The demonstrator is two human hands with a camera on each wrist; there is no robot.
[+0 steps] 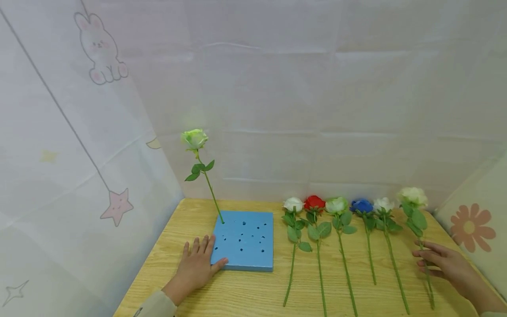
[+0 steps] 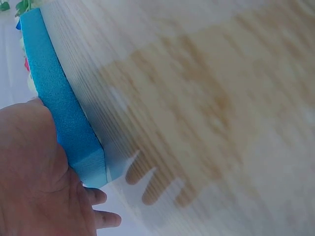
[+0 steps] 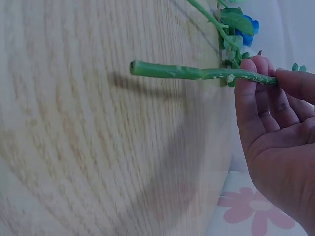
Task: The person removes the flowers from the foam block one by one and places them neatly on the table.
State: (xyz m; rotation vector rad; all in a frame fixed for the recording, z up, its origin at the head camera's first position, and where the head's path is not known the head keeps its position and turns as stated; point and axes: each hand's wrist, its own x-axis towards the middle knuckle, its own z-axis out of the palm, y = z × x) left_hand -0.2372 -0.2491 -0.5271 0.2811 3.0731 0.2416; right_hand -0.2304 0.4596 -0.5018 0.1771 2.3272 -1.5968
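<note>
My left hand (image 1: 196, 264) rests at the front left corner of a blue foam block (image 1: 237, 259) dotted with small holes. Its fingers lie spread along the side, thumb on the front edge. In the block's back left corner stands a pale green rose (image 1: 195, 139), its stem leaning left. At the far right, my right hand (image 1: 449, 263) pinches the stem of a cream rose (image 1: 413, 197) between thumb and fingers. The right wrist view shows the lower stem (image 3: 167, 71) of this rose jutting out past the fingers, its cut end raised over the table.
A row of artificial roses lies between block and right hand: a white rose (image 1: 293, 204), a red rose (image 1: 314, 202), a light green rose (image 1: 336, 205), a blue rose (image 1: 362, 205) and another white rose (image 1: 383, 204). Patterned cloth (image 1: 261, 97) surrounds the wooden table (image 1: 245, 295) at back and sides.
</note>
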